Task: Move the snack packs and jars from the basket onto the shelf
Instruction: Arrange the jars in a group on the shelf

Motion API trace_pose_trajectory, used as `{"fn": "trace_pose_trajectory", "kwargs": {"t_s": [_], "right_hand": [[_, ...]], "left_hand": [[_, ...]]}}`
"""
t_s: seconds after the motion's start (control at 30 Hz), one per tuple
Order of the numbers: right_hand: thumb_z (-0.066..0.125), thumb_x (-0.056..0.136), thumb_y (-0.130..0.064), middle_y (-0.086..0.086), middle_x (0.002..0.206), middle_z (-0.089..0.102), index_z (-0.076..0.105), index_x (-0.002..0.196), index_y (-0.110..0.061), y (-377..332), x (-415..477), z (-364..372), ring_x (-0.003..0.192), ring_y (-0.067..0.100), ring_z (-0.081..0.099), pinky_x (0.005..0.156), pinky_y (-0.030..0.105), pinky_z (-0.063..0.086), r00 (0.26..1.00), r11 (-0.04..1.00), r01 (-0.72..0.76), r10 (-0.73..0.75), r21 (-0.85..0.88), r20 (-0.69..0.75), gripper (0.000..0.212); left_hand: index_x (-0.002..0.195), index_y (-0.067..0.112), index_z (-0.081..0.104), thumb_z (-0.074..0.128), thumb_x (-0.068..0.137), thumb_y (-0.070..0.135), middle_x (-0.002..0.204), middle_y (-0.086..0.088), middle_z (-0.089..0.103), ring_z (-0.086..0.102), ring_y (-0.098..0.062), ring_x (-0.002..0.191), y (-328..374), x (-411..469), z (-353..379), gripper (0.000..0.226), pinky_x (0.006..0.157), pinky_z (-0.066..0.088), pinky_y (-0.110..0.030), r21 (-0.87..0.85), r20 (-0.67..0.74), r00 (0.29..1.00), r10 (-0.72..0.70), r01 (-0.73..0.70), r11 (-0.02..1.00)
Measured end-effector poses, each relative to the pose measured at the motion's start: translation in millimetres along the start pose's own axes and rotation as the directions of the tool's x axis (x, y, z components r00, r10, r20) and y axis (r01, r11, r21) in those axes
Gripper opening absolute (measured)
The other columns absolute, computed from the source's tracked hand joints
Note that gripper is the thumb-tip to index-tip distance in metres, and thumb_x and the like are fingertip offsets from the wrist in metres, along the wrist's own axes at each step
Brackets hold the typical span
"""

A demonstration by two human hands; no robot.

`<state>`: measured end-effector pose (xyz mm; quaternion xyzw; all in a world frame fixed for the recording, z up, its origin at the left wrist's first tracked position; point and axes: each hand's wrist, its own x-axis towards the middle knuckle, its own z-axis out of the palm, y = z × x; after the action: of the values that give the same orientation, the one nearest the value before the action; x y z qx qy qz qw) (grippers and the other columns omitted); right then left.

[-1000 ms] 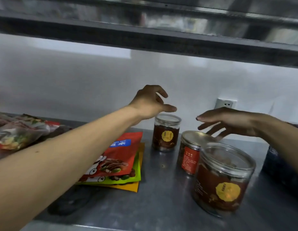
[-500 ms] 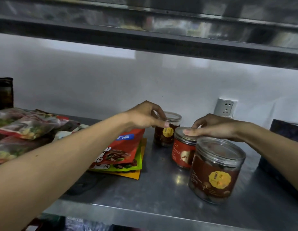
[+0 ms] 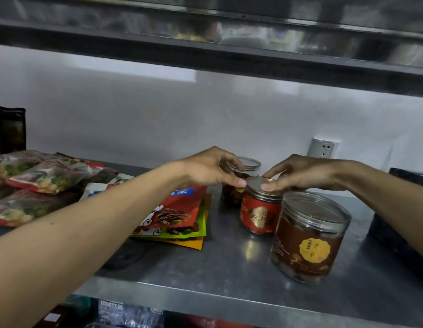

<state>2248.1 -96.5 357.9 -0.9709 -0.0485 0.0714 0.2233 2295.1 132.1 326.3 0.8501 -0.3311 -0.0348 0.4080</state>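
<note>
Three jars stand on the steel shelf [image 3: 229, 263]. My left hand [image 3: 210, 170] curls over the top of the small clear jar [image 3: 252, 163] at the back, its thumb tip reaching the lid edge of the red-labelled jar [image 3: 259, 215]. My right hand [image 3: 305, 174] grips that red jar's metal lid from above, thumb on the front rim. A big clear jar with a yellow label [image 3: 310, 235] stands free at the front right. A stack of flat snack packs [image 3: 179, 216] lies left of the jars. The basket is out of view.
Clear bags of mixed snacks [image 3: 40, 176] are piled at the shelf's left, with a dark pack [image 3: 9, 129] behind them. A dark object [image 3: 407, 183] sits at the right end. A wall socket [image 3: 323, 147] is behind the jars. An upper shelf [image 3: 205, 55] hangs overhead.
Both hands came down from hovering above the jars. The left now holds the small back jar and the right holds the red jar's lid.
</note>
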Motion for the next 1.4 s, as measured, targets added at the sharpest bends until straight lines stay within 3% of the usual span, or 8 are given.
{"fn": "trace_pose_trajectory", "kwargs": {"t_s": [0.13,0.3,0.43,0.6,0.83,0.97,1.17,1.4], "right_hand": [[0.075,0.062,-0.062,-0.004,0.120,0.063,0.060,0.127,-0.026,-6,2,5,0.114,0.014,0.058,0.103,0.036,0.047,1.000,1.000,0.014,-0.014,0.013,0.014,0.076],[0.074,0.058,-0.063,-0.001,0.113,0.065,0.060,0.118,-0.018,-12,5,9,0.107,0.013,0.060,0.094,0.031,0.051,1.000,1.000,0.009,-0.009,-0.006,-0.019,0.077],[0.078,0.051,-0.064,0.004,0.116,0.064,0.057,0.123,-0.017,-15,9,12,0.104,0.019,0.064,0.092,0.038,0.055,1.000,0.998,0.006,-0.006,0.065,-0.009,0.088],[0.078,0.043,-0.066,0.005,0.118,0.063,0.056,0.125,-0.015,-20,10,14,0.108,0.022,0.062,0.094,0.043,0.054,1.000,0.996,0.019,-0.018,0.082,-0.011,0.099],[0.066,0.067,-0.065,0.004,0.125,0.063,0.058,0.127,-0.018,-22,0,11,0.110,0.019,0.062,0.095,0.040,0.054,0.999,0.996,0.012,-0.015,0.085,0.033,0.077],[0.058,0.076,-0.061,0.003,0.132,0.058,0.052,0.133,-0.020,-23,-31,-6,0.113,0.015,0.061,0.092,0.032,0.053,0.995,0.993,0.028,-0.017,0.116,-0.098,0.071],[0.062,0.071,-0.060,0.000,0.128,0.062,0.056,0.121,-0.032,-12,-91,-16,0.111,0.014,0.064,0.098,0.039,0.052,0.959,0.962,0.089,-0.013,0.258,-0.281,0.058],[0.069,0.066,-0.060,-0.003,0.134,0.056,0.048,0.138,-0.032,10,-140,17,0.112,0.011,0.061,0.096,0.034,0.052,0.959,0.928,0.109,-0.004,0.357,-0.282,0.080]], "left_hand": [[0.127,0.018,0.060,0.076,0.080,0.031,0.111,0.001,0.068,0.063,-0.004,0.097,3,3,5,0.051,0.063,0.045,-0.004,-0.021,0.032,0.999,-0.007,0.008,1.000],[0.130,0.015,0.059,0.078,0.077,0.034,0.120,-0.004,0.066,0.062,-0.012,0.108,0,5,6,0.059,0.076,0.049,-0.016,0.006,0.022,1.000,-0.015,0.015,1.000],[0.124,0.013,0.063,0.078,0.073,0.039,0.118,-0.002,0.067,0.063,-0.014,0.107,-3,3,1,0.060,0.084,0.053,-0.026,0.039,0.024,1.000,-0.017,0.016,0.999],[0.124,0.010,0.065,0.077,0.074,0.039,0.118,0.000,0.067,0.062,-0.011,0.106,-3,-2,-3,0.059,0.087,0.050,-0.019,0.067,0.017,1.000,-0.021,0.020,0.998],[0.129,0.012,0.061,0.075,0.070,0.047,0.125,0.000,0.064,0.058,-0.014,0.116,-1,-7,-3,0.070,0.103,0.045,-0.031,0.096,0.010,1.000,-0.030,0.029,0.995],[0.127,0.016,0.061,0.074,0.077,0.042,0.122,0.000,0.064,0.058,-0.014,0.112,8,-14,-10,0.058,0.099,0.046,-0.029,0.065,-0.086,0.996,0.039,-0.034,0.997],[0.127,0.016,0.061,0.074,0.079,0.036,0.115,0.002,0.065,0.060,-0.007,0.104,37,-27,-5,0.053,0.088,0.048,-0.019,0.009,-0.094,0.986,0.139,-0.139,0.990],[0.127,0.017,0.060,0.080,0.073,0.030,0.118,-0.001,0.065,0.062,-0.013,0.109,53,-57,42,0.059,0.100,0.048,-0.028,-0.116,-0.105,0.988,0.113,-0.124,0.985]]}}
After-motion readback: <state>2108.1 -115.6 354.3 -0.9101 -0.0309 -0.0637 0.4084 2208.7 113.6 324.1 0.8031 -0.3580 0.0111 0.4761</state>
